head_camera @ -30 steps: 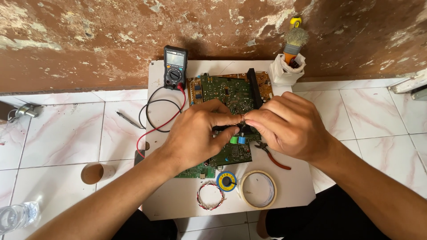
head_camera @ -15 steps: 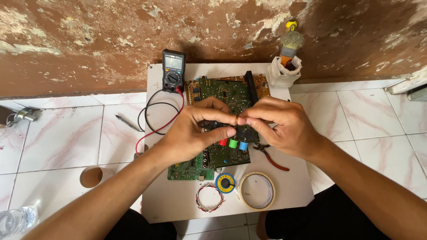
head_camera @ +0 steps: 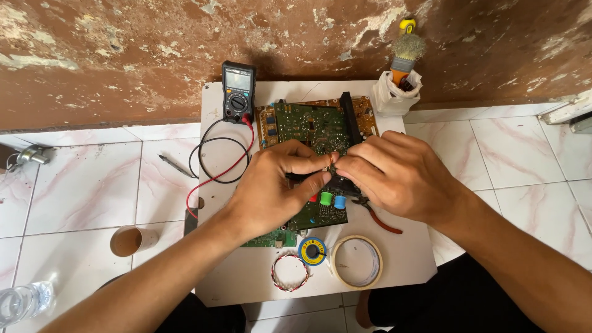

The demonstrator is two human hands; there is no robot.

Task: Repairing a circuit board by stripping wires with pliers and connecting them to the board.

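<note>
Both hands pinching one tiny dark part over the green circuit board [head_camera: 306,126]; fingertips meet mid-board, part too small to identify. Left hand [head_camera: 277,185] thumb and forefinger closed on it from the left, right hand [head_camera: 394,172] closed on it from the right, knuckles up, wrists low. Red, green and blue caps [head_camera: 325,198] just below the fingers, on the board.

Board flat on a small white tabletop [head_camera: 246,277], far edge close to the wall. Multimeter [head_camera: 238,91] at the back left, red and black leads [head_camera: 216,163] looped off the left edge. Red-handled pliers [head_camera: 379,217] under the right hand. Solder spool [head_camera: 312,251], tape roll [head_camera: 356,261] and twisted wire coil [head_camera: 290,271] along the near edge. White cup with brush [head_camera: 401,80] at the back right corner.

Table crowded; bare patches only at the near left and near right corners. White marble-pattern floor tiles around, rough brown peeling wall behind. Cardboard tube [head_camera: 132,240], pen-like tool [head_camera: 176,166] and clear bottle [head_camera: 24,301] on the floor, left, well apart from the table.
</note>
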